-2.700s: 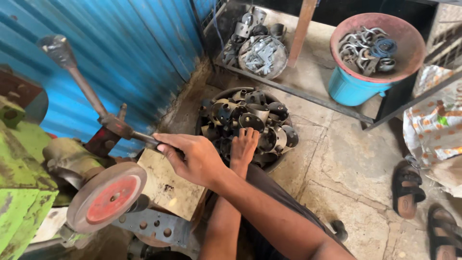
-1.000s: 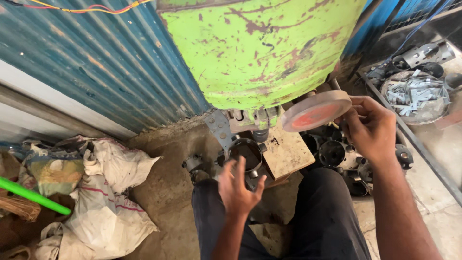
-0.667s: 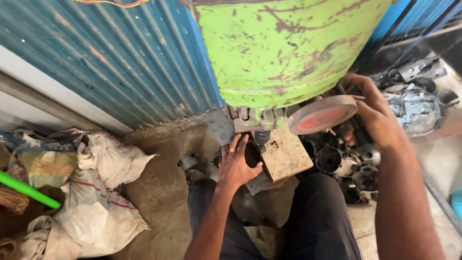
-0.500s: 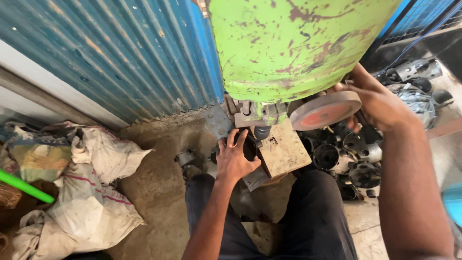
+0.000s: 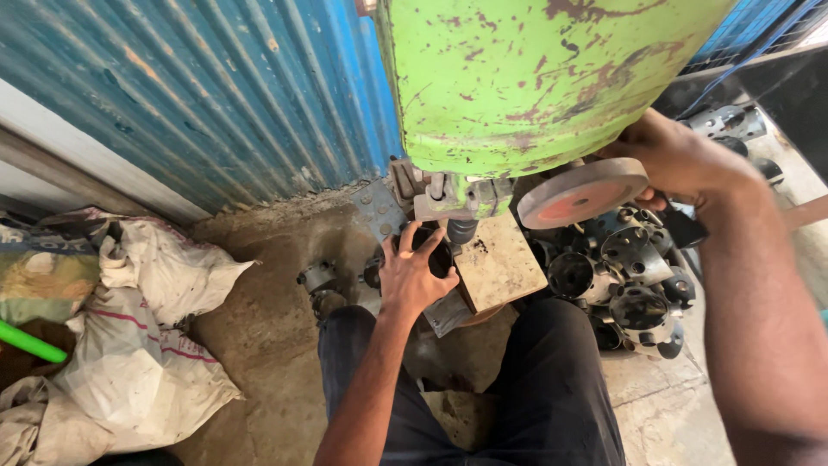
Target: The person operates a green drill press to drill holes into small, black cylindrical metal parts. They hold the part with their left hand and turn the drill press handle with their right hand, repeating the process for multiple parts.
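My left hand (image 5: 412, 274) lies over a dark round metal part (image 5: 438, 255), fingers curled on it, just under the ram (image 5: 461, 229) of a chipped green press (image 5: 535, 78). My right hand (image 5: 681, 160) is closed around the press handle, mostly hidden behind a grey wheel with a red face (image 5: 582, 192). A worn flat plate (image 5: 498, 263) sits on the press bed between my hands. My knees in dark trousers (image 5: 552, 388) are below it.
A heap of dark round metal parts (image 5: 634, 289) lies on the floor at the right. Stuffed white sacks (image 5: 147, 336) and a green rod (image 5: 30, 343) are at the left. A blue corrugated wall (image 5: 216, 95) stands behind. A metal rack (image 5: 733, 121) holds more parts at the far right.
The view swung from the handle and parts pile to the press front. My left hand went from hovering over my lap onto the dark part under the ram. My right hand stays by the wheel.
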